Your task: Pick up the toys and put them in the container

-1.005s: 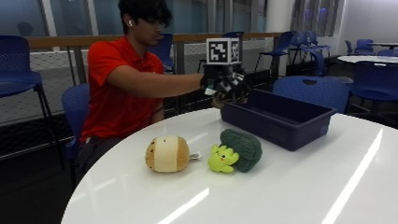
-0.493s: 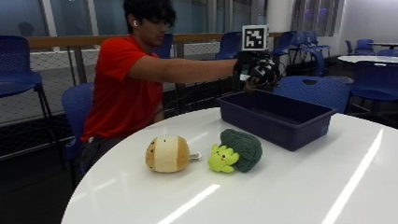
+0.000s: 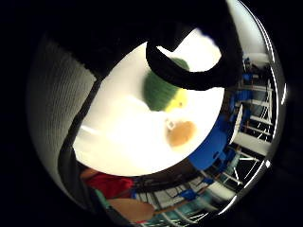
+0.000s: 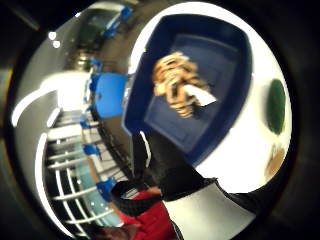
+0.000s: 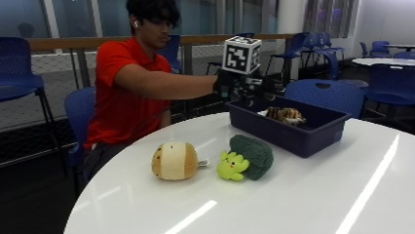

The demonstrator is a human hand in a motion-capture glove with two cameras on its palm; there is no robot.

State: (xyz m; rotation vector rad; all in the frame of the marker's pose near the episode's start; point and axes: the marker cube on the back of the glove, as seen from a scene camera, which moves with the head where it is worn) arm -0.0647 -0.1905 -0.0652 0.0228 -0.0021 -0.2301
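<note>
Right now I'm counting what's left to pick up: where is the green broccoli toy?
In the outside view the green broccoli toy lies on the white table, between the round tan toy and the blue container, outside it.

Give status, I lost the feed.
Right hand over container, holding nothing. Striped toy inside. Broccoli toy and round tan toy on table. Nothing in the way.

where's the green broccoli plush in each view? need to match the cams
Outside view: broccoli plush lies on the white table, in front of the blue container, beside the round tan plush.
Little finger side palm view: on the table, partly behind a black strap, near the tan plush.
Thumb side palm view: a green patch on the table, outside the container.
Shared landmark: the tan plush.
</note>
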